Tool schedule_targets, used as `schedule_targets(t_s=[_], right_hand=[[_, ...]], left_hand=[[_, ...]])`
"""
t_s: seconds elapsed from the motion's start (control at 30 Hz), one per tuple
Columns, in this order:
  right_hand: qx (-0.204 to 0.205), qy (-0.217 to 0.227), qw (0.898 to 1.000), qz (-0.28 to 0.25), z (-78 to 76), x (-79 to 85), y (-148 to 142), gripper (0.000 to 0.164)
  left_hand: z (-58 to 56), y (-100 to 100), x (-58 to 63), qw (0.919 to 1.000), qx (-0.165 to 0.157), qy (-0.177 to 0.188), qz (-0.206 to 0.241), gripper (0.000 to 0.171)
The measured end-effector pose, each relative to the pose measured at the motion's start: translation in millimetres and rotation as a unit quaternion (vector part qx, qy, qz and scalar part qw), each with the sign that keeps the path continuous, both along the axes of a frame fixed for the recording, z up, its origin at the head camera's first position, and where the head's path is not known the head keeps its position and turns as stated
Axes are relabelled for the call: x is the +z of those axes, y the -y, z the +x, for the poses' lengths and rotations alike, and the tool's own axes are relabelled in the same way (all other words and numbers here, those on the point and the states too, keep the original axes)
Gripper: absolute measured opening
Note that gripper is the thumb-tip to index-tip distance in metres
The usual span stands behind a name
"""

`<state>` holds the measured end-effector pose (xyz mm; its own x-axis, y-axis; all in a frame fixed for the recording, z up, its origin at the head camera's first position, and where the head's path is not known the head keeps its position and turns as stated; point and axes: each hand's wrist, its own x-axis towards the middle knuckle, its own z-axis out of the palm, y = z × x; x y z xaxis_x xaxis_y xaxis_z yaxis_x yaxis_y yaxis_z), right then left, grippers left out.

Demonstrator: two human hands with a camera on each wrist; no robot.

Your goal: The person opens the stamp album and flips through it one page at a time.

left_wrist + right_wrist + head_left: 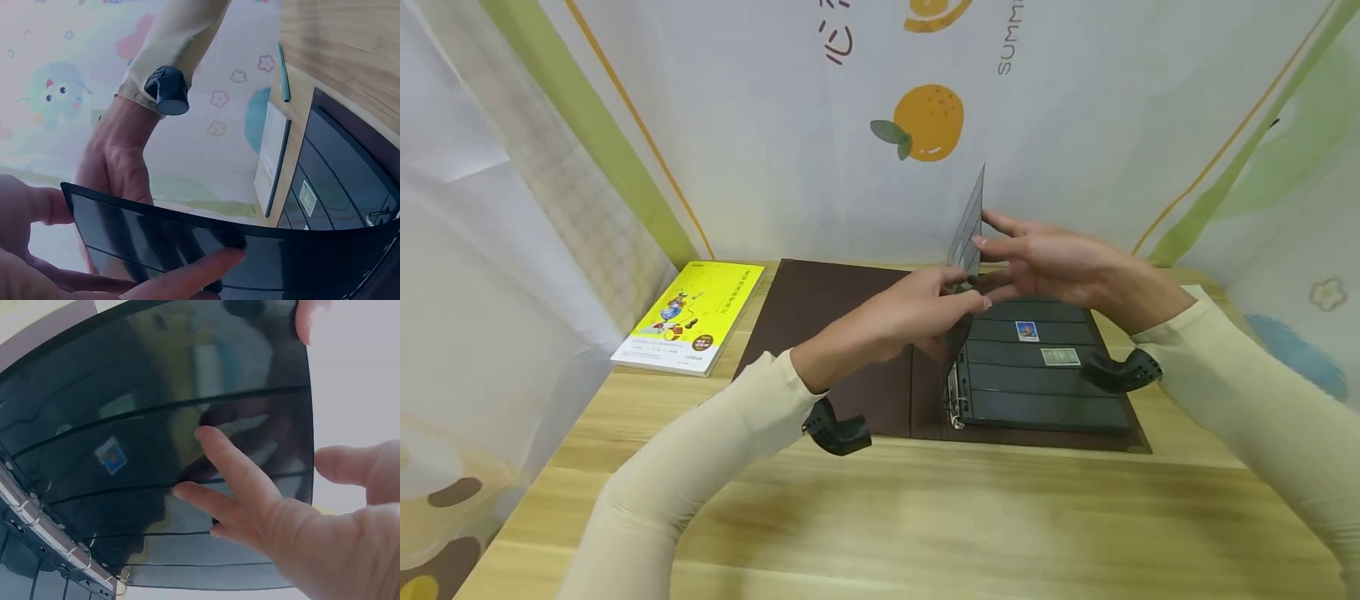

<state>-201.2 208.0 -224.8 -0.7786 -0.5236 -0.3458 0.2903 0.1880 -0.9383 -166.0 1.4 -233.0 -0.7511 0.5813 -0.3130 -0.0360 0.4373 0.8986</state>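
A brown ring-bound stamp album (835,333) lies spread on the table. One dark, glossy pocket page (967,229) stands bent upright from its rings (955,400). My left hand (917,304) pinches that page at its free edge, one finger stretched along its face in the left wrist view. On the other face, my right hand (269,519) lays spread, straight fingers against the page, thumb beside the edge. Under the right hand, the lower black page holds a blue stamp (1027,332) and a pale green stamp (1061,357).
A yellow book (692,317) lies on the wooden table (925,517) left of the album. Beyond the album's right side are a white notebook (273,159) and a teal pen (284,72). A printed curtain (760,150) hangs right behind the table.
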Motion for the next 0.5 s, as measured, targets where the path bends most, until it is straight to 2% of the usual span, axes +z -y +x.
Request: schedule_targets(t_s=[0.17, 0.27, 0.4, 0.5], right_hand=[[0.004, 0.013, 1.000, -0.020, -0.4, -4.8, -1.0, 0.080], [0.013, -0.004, 1.000, -0.004, -2.9, -10.5, -7.4, 0.079], [0.016, -0.065, 0.996, 0.060, -9.4, -27.5, -29.4, 0.072], [0.005, -0.130, 0.984, 0.123, -16.9, -48.9, -54.4, 0.064]], left_hand=[[-1.8, 10.2, -1.5, 0.9990, 0.015, 0.024, 0.034, 0.057], [-4.2, 15.1, -1.3, 0.9981, 0.033, 0.031, 0.041, 0.056], [-7.0, 24.3, -2.8, 0.9959, 0.057, 0.038, 0.059, 0.056], [-9.6, 33.0, -5.8, 0.9947, 0.073, 0.034, 0.063, 0.059]])
